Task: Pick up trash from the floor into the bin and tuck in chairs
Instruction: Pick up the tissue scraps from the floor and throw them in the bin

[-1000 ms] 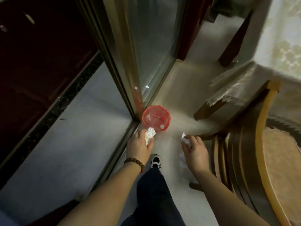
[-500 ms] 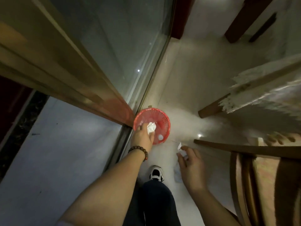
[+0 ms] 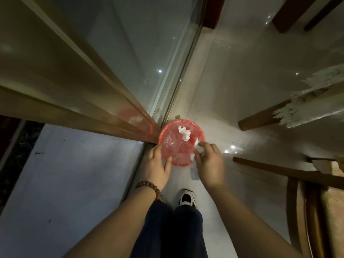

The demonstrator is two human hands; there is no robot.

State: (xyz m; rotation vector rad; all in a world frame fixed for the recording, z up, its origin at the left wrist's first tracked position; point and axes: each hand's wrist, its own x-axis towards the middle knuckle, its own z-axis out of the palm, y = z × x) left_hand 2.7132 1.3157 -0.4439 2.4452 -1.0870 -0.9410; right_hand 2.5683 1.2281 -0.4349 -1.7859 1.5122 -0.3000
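A small red bin with a thin plastic liner stands on the pale floor beside a sliding glass door. A crumpled white paper lies inside it near the far rim. My left hand hovers at the bin's near left rim, fingers loose and holding nothing. My right hand is at the near right rim and pinches a white paper scrap over the bin. Another white piece shows just below that hand; I cannot tell whether it is held or lies on the floor.
The glass door and its wooden frame rise at the left. A wooden chair stands at the right, and a table leg under a lace cloth is beyond it. My shoe is on the floor below the bin.
My left hand has let go of its paper, which now lies in the bin. My right hand has moved from the floor up to the bin's rim with its scrap.
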